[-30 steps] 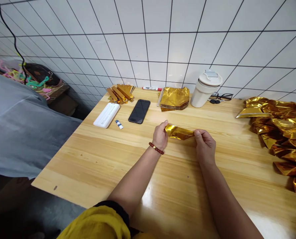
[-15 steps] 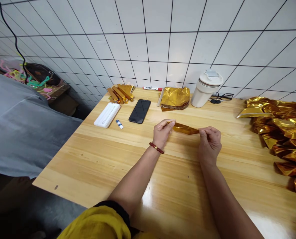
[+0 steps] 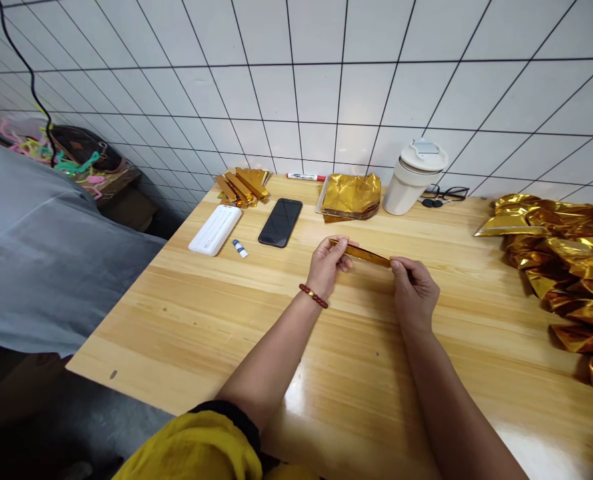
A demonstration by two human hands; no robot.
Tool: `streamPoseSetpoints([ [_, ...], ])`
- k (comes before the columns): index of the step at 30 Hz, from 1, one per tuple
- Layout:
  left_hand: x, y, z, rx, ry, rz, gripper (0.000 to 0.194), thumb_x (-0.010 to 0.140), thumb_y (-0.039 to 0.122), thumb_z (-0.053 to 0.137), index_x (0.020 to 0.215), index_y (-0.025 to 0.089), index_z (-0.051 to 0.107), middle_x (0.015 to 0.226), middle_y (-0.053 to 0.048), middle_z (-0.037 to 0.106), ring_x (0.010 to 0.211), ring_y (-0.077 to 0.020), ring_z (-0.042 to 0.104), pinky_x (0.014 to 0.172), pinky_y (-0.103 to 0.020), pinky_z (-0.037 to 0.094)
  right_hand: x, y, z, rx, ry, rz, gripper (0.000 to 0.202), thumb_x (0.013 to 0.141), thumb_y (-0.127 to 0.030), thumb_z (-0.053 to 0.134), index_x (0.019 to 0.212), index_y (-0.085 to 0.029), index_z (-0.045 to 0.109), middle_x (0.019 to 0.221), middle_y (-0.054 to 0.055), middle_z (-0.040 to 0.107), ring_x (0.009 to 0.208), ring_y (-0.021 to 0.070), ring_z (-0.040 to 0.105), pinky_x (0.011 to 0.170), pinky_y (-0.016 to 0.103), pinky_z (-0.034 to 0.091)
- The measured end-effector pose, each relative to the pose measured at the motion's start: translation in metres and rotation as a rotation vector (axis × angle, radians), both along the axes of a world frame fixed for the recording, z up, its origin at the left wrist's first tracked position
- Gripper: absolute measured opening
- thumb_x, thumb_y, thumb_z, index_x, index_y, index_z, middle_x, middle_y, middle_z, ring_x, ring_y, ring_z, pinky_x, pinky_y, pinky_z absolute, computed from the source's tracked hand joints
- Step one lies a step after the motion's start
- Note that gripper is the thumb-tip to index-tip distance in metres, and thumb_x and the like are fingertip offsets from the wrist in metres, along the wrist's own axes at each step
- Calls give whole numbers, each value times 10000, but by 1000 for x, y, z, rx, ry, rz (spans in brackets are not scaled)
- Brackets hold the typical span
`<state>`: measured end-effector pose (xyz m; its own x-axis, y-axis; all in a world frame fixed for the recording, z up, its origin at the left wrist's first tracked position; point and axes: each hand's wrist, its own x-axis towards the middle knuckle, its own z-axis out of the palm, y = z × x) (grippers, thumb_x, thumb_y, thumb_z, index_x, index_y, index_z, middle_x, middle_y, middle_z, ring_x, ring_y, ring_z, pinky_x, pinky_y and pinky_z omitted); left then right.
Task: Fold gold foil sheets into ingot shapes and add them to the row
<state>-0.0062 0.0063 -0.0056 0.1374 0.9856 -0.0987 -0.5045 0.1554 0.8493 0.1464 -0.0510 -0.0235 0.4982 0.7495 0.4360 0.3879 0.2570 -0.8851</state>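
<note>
A narrow folded strip of gold foil paper (image 3: 365,255) stretches between my two hands above the wooden table (image 3: 216,333). My left hand (image 3: 327,261), with a red bead bracelet at the wrist, pinches the strip's left end. At the right end, the thumb and fingers of my right hand (image 3: 416,290) are closed on it. Beyond my hands, a stack of gold foil sheets (image 3: 351,195) lies near the wall. Several folded gold strips (image 3: 242,187) are heaped at the table's back left corner.
A black phone (image 3: 280,223), a white power bank (image 3: 215,230) and a small blue-and-white tube (image 3: 240,249) lie left of my hands. Toward the wall are a marker (image 3: 305,177), a white cup (image 3: 412,180) and glasses (image 3: 446,194). Crumpled gold foil (image 3: 571,267) covers the right side.
The foil strip now looks narrower and is turned more edge-on. My right hand has shifted slightly left, and my left fingers sit farther along the strip.
</note>
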Motion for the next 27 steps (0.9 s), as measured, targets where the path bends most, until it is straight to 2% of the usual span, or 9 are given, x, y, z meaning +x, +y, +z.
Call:
streamPoseSetpoints([
  [3, 1, 0, -1, 10, 4, 8, 443, 656, 508, 777, 889, 179, 593, 946, -57, 736, 507, -59, 575, 486, -201, 380, 0, 0, 0, -3, -10, 19, 202, 840, -397, 648, 876, -217, 732, 844, 38, 703, 826, 195, 639, 787, 370, 502],
  [12, 2, -2, -5, 72, 25, -59, 491, 696, 439, 755, 1102, 213, 596, 1144, -80, 701, 581, -86, 633, 558, -233, 468, -2, -1, 1, -23, 120, 32, 263, 835, -419, 652, 966, -201, 715, 932, 54, 680, 837, 180, 620, 770, 351, 498],
  [17, 1, -3, -4, 103, 22, -50, 473, 707, 377, 732, 1143, 224, 632, 1235, -99, 668, 615, -103, 649, 624, -272, 507, -3, 1, 2, -69, 209, 28, 329, 765, -409, 711, 1019, -201, 692, 766, 0, 613, 638, 123, 524, 621, 287, 460],
  [20, 1, -3, -5, 134, 24, -37, 404, 717, 339, 711, 1106, 231, 681, 1240, -86, 666, 654, -120, 653, 626, -278, 497, -3, 3, 2, -77, 269, 14, 342, 727, -381, 723, 1015, -202, 681, 734, -14, 588, 609, 111, 494, 589, 271, 434],
  [23, 2, -3, -7, 160, 49, -15, 363, 706, 305, 720, 1060, 226, 710, 1215, -80, 675, 838, -179, 668, 653, -275, 490, -3, 4, 2, -90, 315, 2, 279, 708, -358, 713, 929, -192, 679, 717, -13, 589, 591, 107, 482, 570, 264, 414],
  [25, 4, -4, -8, 187, 70, 11, 433, 671, 284, 768, 1092, 220, 690, 1205, -93, 673, 967, -204, 648, 738, -282, 499, -4, 3, 3, -102, 333, 20, 242, 700, -349, 708, 876, -188, 672, 705, -13, 593, 584, 108, 484, 570, 264, 413],
  [27, 6, -4, -8, 220, 93, 54, 604, 610, 269, 834, 1178, 222, 634, 1210, -106, 657, 999, -198, 635, 823, -294, 493, -6, 3, 4, -103, 350, 60, 220, 695, -342, 710, 849, -191, 665, 720, -8, 610, 607, 117, 513, 597, 274, 432],
])
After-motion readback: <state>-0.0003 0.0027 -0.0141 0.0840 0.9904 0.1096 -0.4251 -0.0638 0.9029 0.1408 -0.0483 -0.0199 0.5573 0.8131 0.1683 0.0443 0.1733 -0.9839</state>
